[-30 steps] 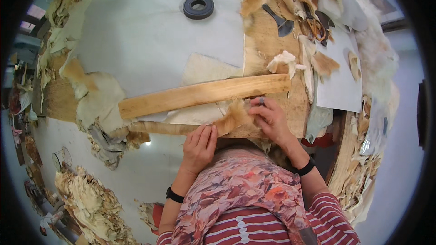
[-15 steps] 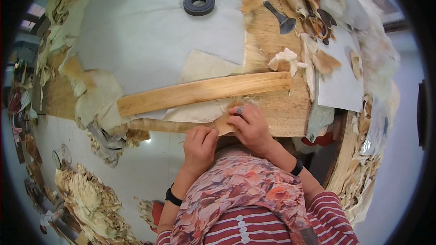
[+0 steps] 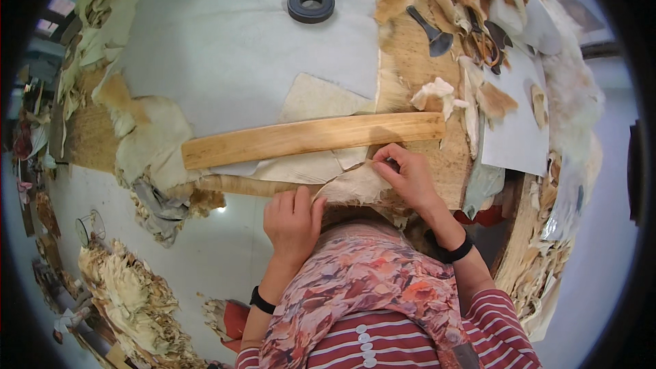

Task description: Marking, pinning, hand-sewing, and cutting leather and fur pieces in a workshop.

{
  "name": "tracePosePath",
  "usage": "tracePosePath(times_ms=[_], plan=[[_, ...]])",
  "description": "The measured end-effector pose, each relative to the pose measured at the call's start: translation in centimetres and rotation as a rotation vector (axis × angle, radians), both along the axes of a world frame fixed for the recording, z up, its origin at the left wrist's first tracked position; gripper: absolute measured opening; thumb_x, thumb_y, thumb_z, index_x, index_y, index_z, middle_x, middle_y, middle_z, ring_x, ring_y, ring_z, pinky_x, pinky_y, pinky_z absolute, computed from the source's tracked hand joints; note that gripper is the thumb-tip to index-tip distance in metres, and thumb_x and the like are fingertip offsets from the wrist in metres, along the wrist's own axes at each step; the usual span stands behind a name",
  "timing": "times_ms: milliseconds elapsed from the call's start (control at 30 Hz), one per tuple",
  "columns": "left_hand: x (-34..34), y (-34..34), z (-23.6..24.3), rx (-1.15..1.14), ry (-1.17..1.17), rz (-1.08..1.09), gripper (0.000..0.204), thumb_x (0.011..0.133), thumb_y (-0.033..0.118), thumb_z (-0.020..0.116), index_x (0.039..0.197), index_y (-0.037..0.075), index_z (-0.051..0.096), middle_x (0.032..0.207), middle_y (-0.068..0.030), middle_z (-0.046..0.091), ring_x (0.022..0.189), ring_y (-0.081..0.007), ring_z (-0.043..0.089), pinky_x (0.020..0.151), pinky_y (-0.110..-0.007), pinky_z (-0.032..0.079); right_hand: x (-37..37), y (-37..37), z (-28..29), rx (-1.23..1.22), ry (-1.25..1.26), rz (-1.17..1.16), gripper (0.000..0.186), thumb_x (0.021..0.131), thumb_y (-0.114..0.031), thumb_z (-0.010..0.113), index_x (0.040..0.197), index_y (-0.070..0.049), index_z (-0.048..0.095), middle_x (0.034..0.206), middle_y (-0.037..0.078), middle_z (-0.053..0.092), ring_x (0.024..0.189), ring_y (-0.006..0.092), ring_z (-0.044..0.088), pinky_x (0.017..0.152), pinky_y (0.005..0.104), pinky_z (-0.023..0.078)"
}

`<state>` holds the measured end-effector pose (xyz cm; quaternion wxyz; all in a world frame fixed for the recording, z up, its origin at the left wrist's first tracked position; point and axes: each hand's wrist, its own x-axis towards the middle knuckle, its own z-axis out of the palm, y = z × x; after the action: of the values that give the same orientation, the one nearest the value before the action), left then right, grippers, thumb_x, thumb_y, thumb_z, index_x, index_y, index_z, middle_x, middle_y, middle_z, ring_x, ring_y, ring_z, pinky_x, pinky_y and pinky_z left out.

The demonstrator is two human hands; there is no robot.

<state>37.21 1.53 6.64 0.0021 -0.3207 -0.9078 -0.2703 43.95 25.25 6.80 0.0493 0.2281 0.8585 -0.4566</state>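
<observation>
At the table's [image 3: 449, 172] near edge, left hand [image 3: 292, 224] and right hand [image 3: 411, 179] pinch opposite ends of a piece of hide [image 3: 355, 187] in their fingers. Just beyond, a wooden board [image 3: 314, 138] lies partly over a pale sheet [image 3: 239, 48]; farther off are a black ring [image 3: 311, 18], scissors [image 3: 484, 48] and fur scraps [image 3: 497, 100].

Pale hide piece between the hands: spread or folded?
Mostly spread: the pale hide piece shows one broad, wrinkled face between the left hand and right hand. Any fold underneath: cannot tell.
</observation>
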Motion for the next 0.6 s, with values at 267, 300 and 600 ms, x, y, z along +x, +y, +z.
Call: tracePosePath(times_ms=[267, 300, 600], plan=[[0.6, 2.0, -1.6, -0.105, 0.199, -0.549, 0.044, 0.085, 0.013, 0.054, 0.124, -0.007, 0.059, 0.130, -0.0175, 0.056, 0.125, -0.0287, 0.053, 0.102, -0.037, 0.045, 0.3, -0.3, -0.7, -0.024, 0.107, -0.017, 0.012, 0.089, -0.015, 0.067, 0.096, -0.005, 0.066, 0.080, 0.009, 0.067, 0.065, 0.0203, 0.060, 0.061, 0.0318, 0.047], [0.8, 2.0, -2.0, -0.104, 0.200, -0.547, 0.044, 0.085, 0.013, 0.054, 0.124, -0.007, 0.059, 0.130, -0.0175, 0.056, 0.125, -0.0287, 0.053, 0.102, -0.037, 0.045, 0.5, -0.2, -1.2, -0.042, 0.175, -0.030, 0.011, 0.089, -0.013, 0.066, 0.097, -0.005, 0.066, 0.083, 0.009, 0.067, 0.068, 0.0213, 0.062, 0.063, 0.0320, 0.048], [1.5, 2.3, -2.3, -0.171, 0.184, -0.486, 0.057, 0.088, 0.024, 0.064, 0.139, 0.002, 0.051, 0.137, -0.0134, 0.052, 0.128, -0.0264, 0.050, 0.103, -0.038, 0.042, 0.9, 1.9, -0.2, 0.340, 0.267, -0.035, 0.010, 0.087, -0.009, 0.066, 0.097, -0.006, 0.064, 0.088, 0.012, 0.063, 0.079, 0.0312, 0.064, 0.068, 0.0370, 0.050]])
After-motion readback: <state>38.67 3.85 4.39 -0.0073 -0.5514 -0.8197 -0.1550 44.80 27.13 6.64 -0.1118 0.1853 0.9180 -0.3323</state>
